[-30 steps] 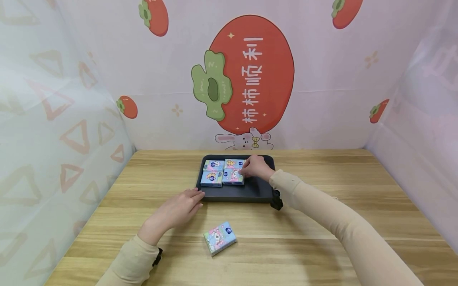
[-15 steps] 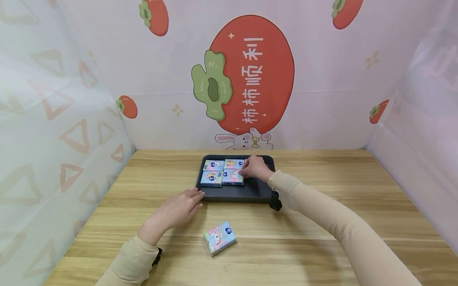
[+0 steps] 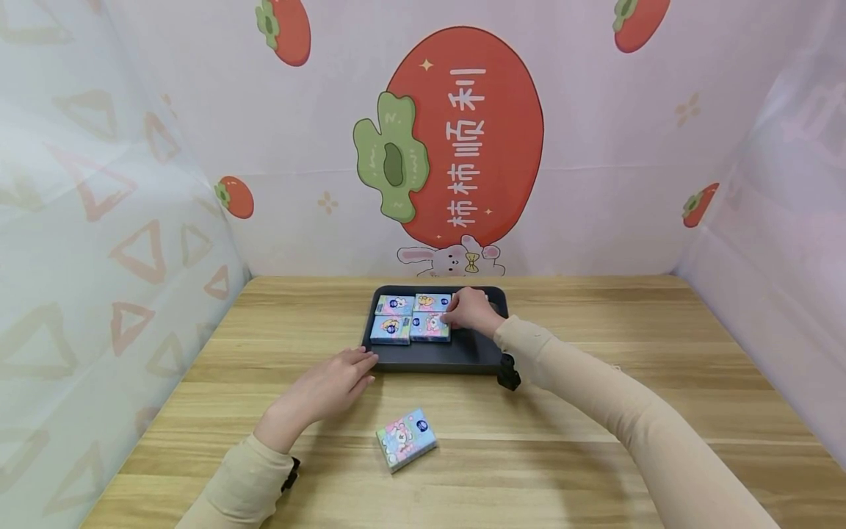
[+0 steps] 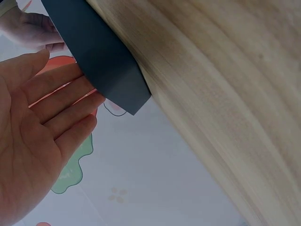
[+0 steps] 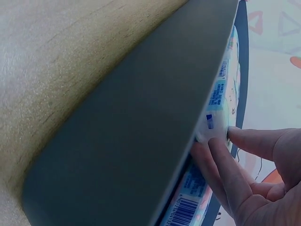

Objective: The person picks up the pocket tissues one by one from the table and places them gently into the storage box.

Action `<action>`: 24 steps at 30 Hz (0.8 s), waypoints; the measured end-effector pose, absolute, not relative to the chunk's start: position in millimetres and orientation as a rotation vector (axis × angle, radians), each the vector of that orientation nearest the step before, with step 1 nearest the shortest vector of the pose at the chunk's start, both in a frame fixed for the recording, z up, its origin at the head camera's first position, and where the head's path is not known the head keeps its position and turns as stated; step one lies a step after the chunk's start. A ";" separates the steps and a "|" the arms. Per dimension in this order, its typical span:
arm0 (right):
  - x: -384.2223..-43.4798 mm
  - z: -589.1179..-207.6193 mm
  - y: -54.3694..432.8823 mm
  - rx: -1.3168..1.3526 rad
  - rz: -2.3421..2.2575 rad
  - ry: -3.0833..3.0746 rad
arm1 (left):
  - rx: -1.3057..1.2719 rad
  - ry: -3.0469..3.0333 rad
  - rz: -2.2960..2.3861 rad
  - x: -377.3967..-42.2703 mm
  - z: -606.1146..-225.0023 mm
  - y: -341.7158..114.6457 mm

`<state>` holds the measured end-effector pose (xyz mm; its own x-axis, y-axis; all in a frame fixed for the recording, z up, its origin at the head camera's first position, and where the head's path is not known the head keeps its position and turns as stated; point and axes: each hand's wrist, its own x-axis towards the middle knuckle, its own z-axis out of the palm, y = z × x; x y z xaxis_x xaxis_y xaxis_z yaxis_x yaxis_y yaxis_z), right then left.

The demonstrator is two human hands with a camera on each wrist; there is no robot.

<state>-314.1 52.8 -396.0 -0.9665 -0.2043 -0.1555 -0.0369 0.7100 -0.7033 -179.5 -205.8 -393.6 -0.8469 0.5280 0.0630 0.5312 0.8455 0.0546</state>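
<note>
A dark grey tray (image 3: 429,358) holds several pastel pocket tissue packs with cartoon animals, laid in two rows. My right hand (image 3: 472,308) pinches the right end of a front-row tissue pack (image 3: 428,329), thumb over its top edge. In the right wrist view, the thumb and fingertips of the right hand (image 5: 244,179) meet at the end of that wrapped pack (image 5: 217,101). The left hand (image 3: 333,382) rests at the tray's front left corner. Seen from the left wrist, its fingers lie straight against the tray wall (image 4: 113,70). Part of the back row is hidden behind the right hand.
One loose tissue pack (image 3: 406,441) lies at an angle on the wooden table (image 3: 628,316), in front of the tray. A patterned backdrop (image 3: 304,132) rises behind the table, with cloth sides to the left and right.
The right wrist has shifted very slightly to the left, its fingers staying at the same tissue pack. The left hand, tray and loose pack stay put.
</note>
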 end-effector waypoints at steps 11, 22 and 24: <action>-308.4 -393.2 50.0 -0.157 -1.042 2.732 | -0.867 -2.964 -0.095 -179.8 -394.2 -205.3; -309.5 -395.6 51.2 -0.192 -1.052 2.732 | -0.867 -2.960 -0.087 -179.5 -393.8 -205.3; -309.0 -395.3 51.0 -0.199 -1.052 2.735 | -0.862 -2.967 -0.094 -179.5 -393.6 -205.4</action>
